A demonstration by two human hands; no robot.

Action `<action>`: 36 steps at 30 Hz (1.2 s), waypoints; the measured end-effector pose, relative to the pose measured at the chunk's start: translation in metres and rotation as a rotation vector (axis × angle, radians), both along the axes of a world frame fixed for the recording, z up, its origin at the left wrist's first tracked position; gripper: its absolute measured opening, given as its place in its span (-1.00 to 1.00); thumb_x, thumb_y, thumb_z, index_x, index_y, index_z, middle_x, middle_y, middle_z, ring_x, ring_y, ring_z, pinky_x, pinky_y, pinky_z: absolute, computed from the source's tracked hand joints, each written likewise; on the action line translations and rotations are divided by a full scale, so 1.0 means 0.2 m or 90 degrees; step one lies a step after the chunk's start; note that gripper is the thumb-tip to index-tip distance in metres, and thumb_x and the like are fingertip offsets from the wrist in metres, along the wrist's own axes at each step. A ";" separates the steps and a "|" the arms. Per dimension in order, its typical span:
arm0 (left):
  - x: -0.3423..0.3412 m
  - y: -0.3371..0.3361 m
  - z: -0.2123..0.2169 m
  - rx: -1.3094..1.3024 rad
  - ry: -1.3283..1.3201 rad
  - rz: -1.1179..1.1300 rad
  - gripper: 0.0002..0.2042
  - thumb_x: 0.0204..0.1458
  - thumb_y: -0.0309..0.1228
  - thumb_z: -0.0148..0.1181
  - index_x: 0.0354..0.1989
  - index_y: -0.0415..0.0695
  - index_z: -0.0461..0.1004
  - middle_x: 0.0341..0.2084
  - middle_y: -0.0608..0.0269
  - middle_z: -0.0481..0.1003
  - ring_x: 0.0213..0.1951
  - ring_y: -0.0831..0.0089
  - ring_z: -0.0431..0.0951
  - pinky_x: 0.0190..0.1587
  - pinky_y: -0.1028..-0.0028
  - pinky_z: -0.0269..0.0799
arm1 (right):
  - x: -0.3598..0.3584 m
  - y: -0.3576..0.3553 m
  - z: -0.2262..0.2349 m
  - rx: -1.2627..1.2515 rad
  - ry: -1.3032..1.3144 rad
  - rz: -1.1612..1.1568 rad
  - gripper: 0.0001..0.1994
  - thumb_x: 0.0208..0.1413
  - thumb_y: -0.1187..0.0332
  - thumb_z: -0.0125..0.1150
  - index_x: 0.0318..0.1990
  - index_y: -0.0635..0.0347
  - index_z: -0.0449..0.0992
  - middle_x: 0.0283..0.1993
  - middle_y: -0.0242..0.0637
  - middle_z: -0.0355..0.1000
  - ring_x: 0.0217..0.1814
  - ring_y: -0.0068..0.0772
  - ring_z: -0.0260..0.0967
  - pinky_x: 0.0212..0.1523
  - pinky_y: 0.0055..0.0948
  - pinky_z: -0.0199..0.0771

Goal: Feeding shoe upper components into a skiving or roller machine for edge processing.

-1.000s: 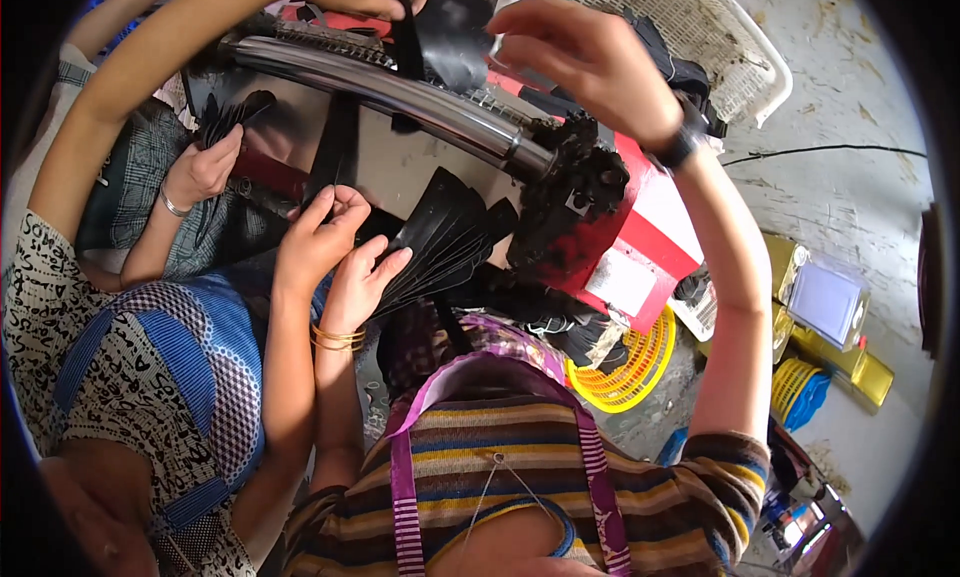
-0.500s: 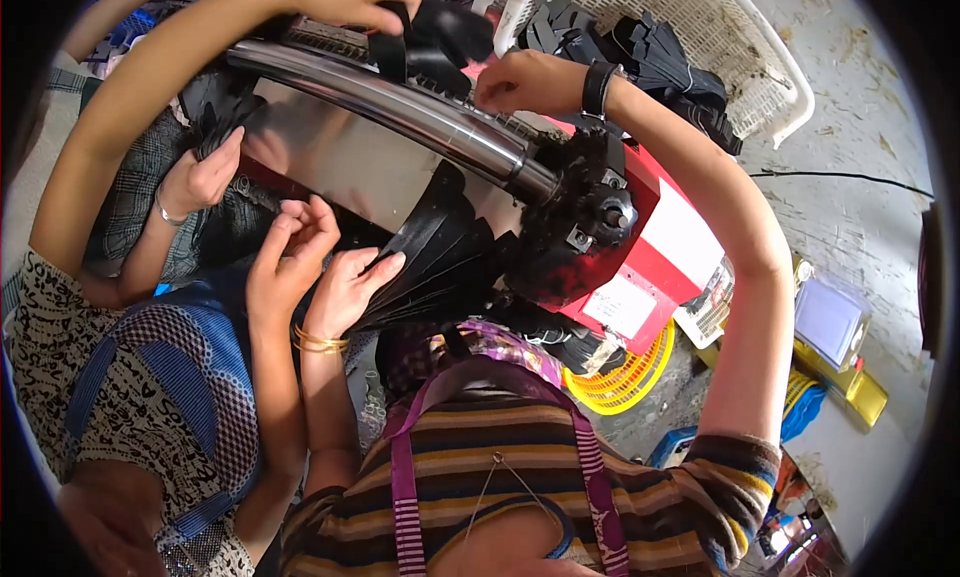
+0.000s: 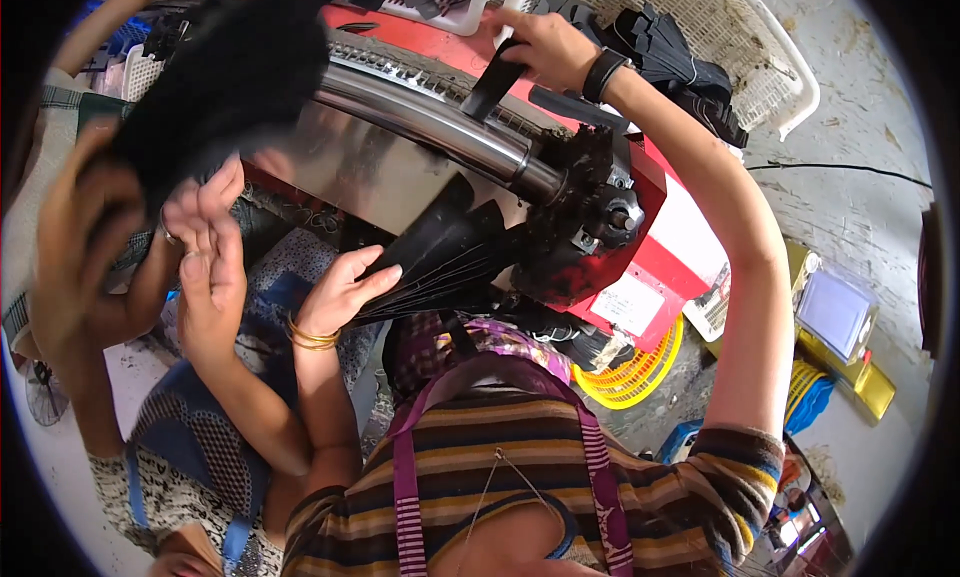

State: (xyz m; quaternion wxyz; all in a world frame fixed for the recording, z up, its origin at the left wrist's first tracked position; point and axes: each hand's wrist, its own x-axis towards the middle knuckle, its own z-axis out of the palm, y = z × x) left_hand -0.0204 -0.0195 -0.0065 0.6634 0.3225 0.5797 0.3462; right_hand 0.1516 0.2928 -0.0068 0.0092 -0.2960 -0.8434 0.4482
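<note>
White basket (image 3: 770,52), apparently on grey floor (image 3: 855,102)

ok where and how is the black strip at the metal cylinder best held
Probably pinch the black strip by its upper end, coming from the right, as the right hand does: it is flat, and its lower end meets the metal cylinder.

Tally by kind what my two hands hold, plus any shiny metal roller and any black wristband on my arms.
Fanned black bundle, left hand: 1
Black strip, right hand: 1
Shiny metal roller: 1
Black wristband: 1
Total: 4
</note>
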 end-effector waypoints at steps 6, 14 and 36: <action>0.01 0.10 -0.04 -0.024 0.050 -0.016 -0.76 0.04 -0.32 0.09 -0.58 -0.20 0.35 -0.64 0.62 0.20 -0.56 0.80 0.09 -0.55 0.70 0.01 | 0.03 -0.07 -0.03 0.226 0.075 0.304 -0.87 -0.08 0.50 -0.02 -0.34 0.22 0.43 -0.41 -0.14 0.41 -0.30 -0.17 0.38 -0.26 -0.32 0.37; 0.05 0.02 0.07 -0.030 0.046 -0.029 -0.75 -0.01 -0.30 0.16 -0.42 -0.28 0.37 -0.54 0.52 0.30 -0.42 0.80 0.21 -0.38 0.71 0.19 | 0.02 -0.06 -0.08 0.079 0.068 0.230 -0.76 -0.14 0.44 0.17 -0.24 0.16 0.42 -0.33 -0.18 0.42 -0.29 -0.22 0.41 -0.26 -0.37 0.41; 0.09 -0.06 -0.02 -0.005 0.097 0.011 -0.66 0.01 -0.37 0.13 -0.68 -0.16 0.13 -0.69 0.56 0.01 -0.58 0.75 -0.02 -0.59 0.61 -0.08 | 0.08 0.05 0.06 0.082 -0.004 0.078 -0.91 -0.02 0.52 0.04 -0.36 0.28 0.28 -0.51 -0.14 0.35 -0.47 -0.30 0.44 -0.54 -0.46 0.52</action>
